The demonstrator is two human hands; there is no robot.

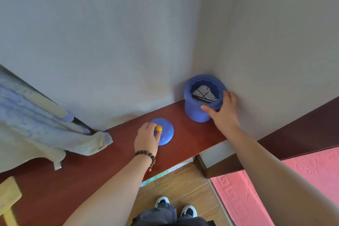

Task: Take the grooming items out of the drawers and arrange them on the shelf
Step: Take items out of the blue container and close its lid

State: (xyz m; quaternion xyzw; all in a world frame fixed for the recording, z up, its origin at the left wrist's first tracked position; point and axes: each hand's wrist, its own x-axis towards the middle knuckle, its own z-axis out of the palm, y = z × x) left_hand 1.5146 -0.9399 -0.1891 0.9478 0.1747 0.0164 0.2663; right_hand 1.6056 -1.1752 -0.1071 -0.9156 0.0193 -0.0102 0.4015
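Your right hand (222,111) wraps the rim of the blue pot (202,99): thumb hooked over the near lip, fingers curled round the far-right side, so it's gripping, not just resting. Your left hand (146,138) pinches the yellow knob (158,128) of the blue lid (165,133) btwn thumb and fingertips, the rest of the fingers loosely curled; a dark bead bracelet (145,155) sits on that wrist.

The pot is the landmark here. It stands upright on the shelf (110,152), tucked into the corner where two pale walls meet, touching or nearly touching both — can't tell which. It's a squat cylinder w/ a thick rolled rim, matte, rubbery-looking, scalloped on the inside edge. Inside you can see flat pale pieces and thin dark rods; too small to say what they are.

The lid lies left of the pot and nearer to you, apart from it, dome-side up on the shelf. Same matte blue, round and shallow, faint dimples on top, w/ the glossy ball-shaped knob at its centre.

The shelf is a long plank, smooth reddish-brown wood-look surface w/ a slight sheen. Far left of the pot, a rumpled blue-and-cream cloth (55,130) drapes onto the shelf, soft and creased. Below the pot and toward you: wood-plank floor, a pink textured mat (275,189) w/ raised patterns, and your dark-and-white shoes (176,206).
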